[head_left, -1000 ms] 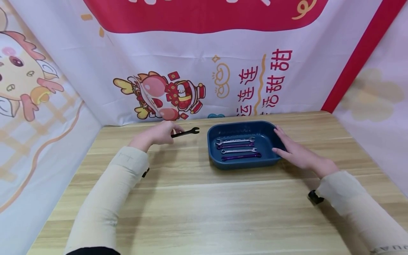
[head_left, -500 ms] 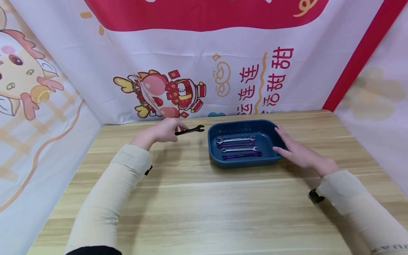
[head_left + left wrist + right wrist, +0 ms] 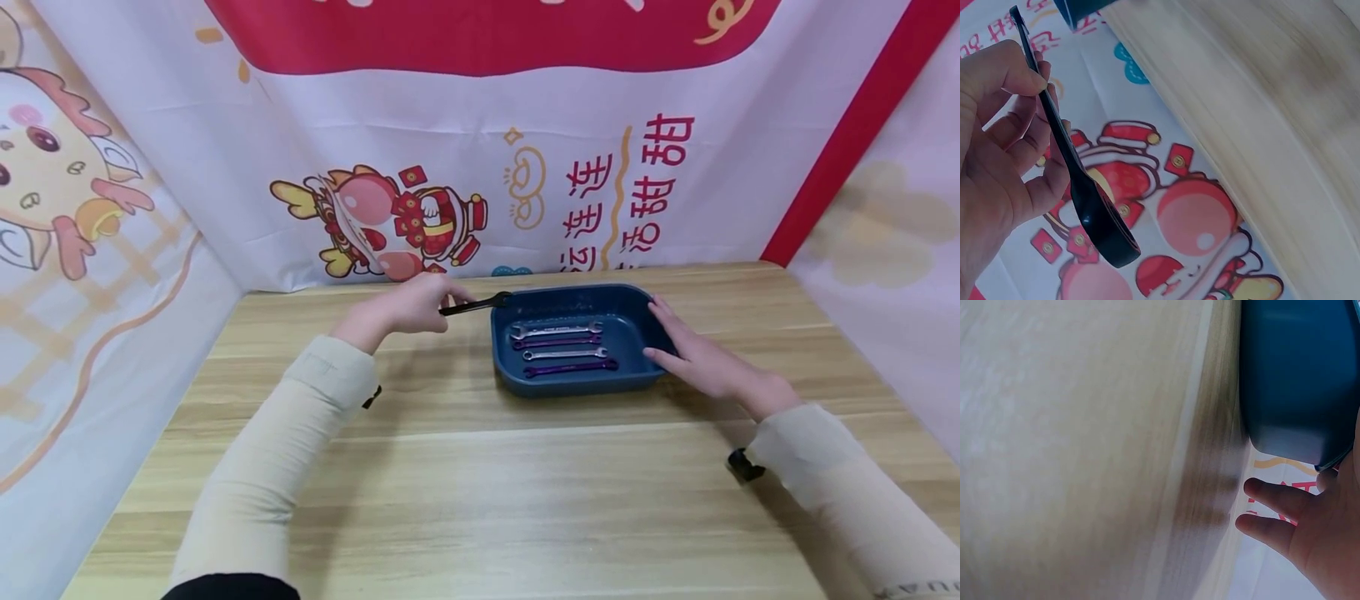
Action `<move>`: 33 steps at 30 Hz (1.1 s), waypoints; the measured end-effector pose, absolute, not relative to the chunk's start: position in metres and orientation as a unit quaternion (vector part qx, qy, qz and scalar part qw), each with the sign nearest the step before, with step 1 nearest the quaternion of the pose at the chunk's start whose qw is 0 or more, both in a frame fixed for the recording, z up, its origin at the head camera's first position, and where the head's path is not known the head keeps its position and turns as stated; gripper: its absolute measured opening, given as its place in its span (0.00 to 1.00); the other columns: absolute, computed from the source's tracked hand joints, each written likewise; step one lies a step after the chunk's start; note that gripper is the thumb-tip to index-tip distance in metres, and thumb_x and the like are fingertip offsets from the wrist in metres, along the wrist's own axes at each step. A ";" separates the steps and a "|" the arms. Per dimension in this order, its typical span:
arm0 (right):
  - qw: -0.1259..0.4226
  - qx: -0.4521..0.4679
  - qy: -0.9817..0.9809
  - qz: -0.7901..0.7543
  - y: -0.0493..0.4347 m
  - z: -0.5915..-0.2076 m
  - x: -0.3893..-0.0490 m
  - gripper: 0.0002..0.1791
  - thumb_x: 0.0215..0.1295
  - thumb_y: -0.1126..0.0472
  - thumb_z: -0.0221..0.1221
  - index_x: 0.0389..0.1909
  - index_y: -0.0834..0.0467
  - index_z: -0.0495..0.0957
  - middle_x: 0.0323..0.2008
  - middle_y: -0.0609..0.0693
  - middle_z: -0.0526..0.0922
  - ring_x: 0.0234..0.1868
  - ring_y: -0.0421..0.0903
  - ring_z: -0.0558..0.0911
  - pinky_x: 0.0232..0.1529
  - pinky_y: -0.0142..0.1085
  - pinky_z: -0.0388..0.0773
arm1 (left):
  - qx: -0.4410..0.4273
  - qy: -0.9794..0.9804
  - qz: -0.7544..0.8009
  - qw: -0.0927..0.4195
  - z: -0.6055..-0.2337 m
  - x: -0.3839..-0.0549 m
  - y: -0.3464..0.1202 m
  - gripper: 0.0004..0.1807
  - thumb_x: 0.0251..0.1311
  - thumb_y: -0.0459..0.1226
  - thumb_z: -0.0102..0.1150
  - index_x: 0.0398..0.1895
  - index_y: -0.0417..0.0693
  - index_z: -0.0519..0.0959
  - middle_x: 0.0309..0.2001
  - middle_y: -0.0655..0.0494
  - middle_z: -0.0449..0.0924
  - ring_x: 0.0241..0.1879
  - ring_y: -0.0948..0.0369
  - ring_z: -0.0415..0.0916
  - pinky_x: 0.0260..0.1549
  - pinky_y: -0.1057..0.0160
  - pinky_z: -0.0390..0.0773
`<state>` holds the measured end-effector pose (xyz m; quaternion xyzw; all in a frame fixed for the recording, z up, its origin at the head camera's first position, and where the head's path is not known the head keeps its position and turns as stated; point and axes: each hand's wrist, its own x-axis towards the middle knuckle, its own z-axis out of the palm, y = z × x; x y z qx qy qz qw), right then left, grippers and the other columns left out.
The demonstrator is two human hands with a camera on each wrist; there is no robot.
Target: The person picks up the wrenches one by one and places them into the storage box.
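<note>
My left hand [image 3: 411,307] pinches a black combination wrench [image 3: 474,307] between thumb and fingers. In the head view the wrench's far head overlaps the left rim of a dark blue bin [image 3: 502,387]. The left wrist view shows the ring end of the black wrench [image 3: 1100,219] pointing down, away from the thumb. Inside the bin lie a silver wrench [image 3: 555,331], a purple wrench [image 3: 555,342], a smaller silver wrench [image 3: 566,355] and another purple wrench [image 3: 572,367], roughly parallel. My right hand [image 3: 701,358] rests at the bin's right end, fingers mostly straight, thumb over the rim.
The bin stands on a wood-grain table [image 3: 480,500] near its back edge. Behind it hangs a white and red printed cloth [image 3: 442,108]. A similar printed cloth [image 3: 97,333] borders the left side.
My left hand has moved right with the black wrench, bringing its far head from left of the bin to over the left rim. The right hand and bin look unmoved.
</note>
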<state>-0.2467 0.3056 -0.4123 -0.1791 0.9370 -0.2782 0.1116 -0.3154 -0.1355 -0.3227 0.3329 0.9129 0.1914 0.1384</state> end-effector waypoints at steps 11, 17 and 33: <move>0.107 -0.182 0.934 -0.288 0.306 -0.415 -0.243 0.47 0.79 0.47 0.51 0.83 0.55 0.31 0.82 0.58 0.30 0.79 0.67 0.40 0.70 0.67 0.47 | 0.375 0.897 0.190 0.137 -0.320 -0.309 -0.105 0.30 0.56 0.23 0.61 0.64 0.44 0.81 0.51 0.49 0.79 0.47 0.53 0.75 0.43 0.58 0.80; 0.104 -0.183 0.932 -0.295 0.306 -0.414 -0.244 0.47 0.80 0.48 0.51 0.83 0.55 0.31 0.82 0.58 0.30 0.79 0.67 0.40 0.71 0.67 0.46 | 0.377 0.898 0.190 0.128 -0.314 -0.307 -0.087 0.27 0.59 0.26 0.65 0.64 0.46 0.82 0.50 0.51 0.80 0.47 0.54 0.74 0.45 0.58 0.79; 0.106 -0.185 0.933 -0.290 0.307 -0.412 -0.244 0.48 0.79 0.44 0.50 0.83 0.54 0.30 0.82 0.58 0.30 0.79 0.67 0.40 0.70 0.68 0.47 | 0.413 0.885 0.154 0.146 -0.310 -0.305 -0.044 0.28 0.60 0.25 0.62 0.66 0.46 0.80 0.51 0.51 0.78 0.46 0.55 0.70 0.44 0.61 0.73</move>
